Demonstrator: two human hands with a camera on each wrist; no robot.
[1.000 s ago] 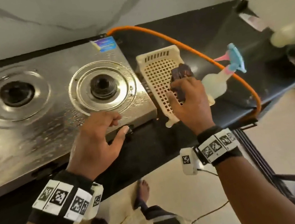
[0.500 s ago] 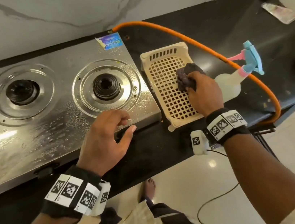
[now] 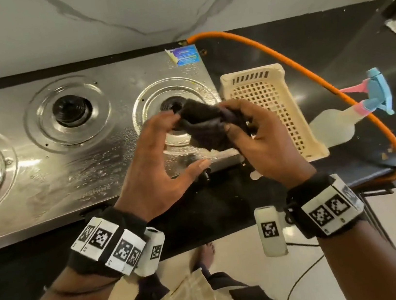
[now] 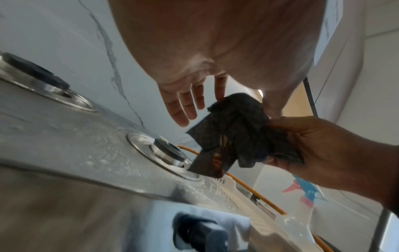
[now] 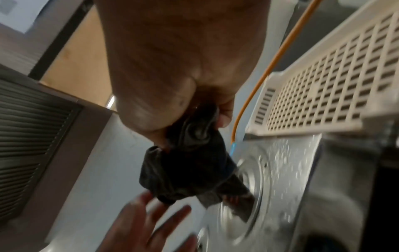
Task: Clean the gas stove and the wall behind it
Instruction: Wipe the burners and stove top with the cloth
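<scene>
- The gas stove (image 3: 85, 150) fills the left and centre of the head view, a steel top with three burner wells; its long axis runs left to right across the frame, its knob edge faces the bottom of the frame and its back edge lies along the marbled wall (image 3: 121, 10) at the top. White droplets or foam speckle the steel around the right burner (image 3: 172, 105).
- The right hand (image 3: 259, 138) clenches a dark cloth (image 3: 203, 126), fingers and thumb curled round its bunched end; the cloth hangs just above the right burner, at centre frame.
- The left hand (image 3: 157, 160) is mostly released: in the left wrist view its fingers (image 4: 183, 104) are straight and spread, with one fingertip at the cloth's upper edge. Whether it pinches the fabric, I cannot tell for certain.
- Step in hand, as I judge it: readying the cloth, unbunching or refolding it between both hands, before wiping the wet stove top. No wiping is under way.
- The next move calls for a flat pad of cloth, then pressing it down on the steel and sweeping along the stove's length, working round the burner rims.
- At right of the frame, a cream basket (image 3: 291, 152) lies on the black counter (image 3: 328, 37), with a spray bottle (image 3: 333, 128) lying on its side beyond it and an orange hose (image 3: 308, 70) arching over both.
</scene>
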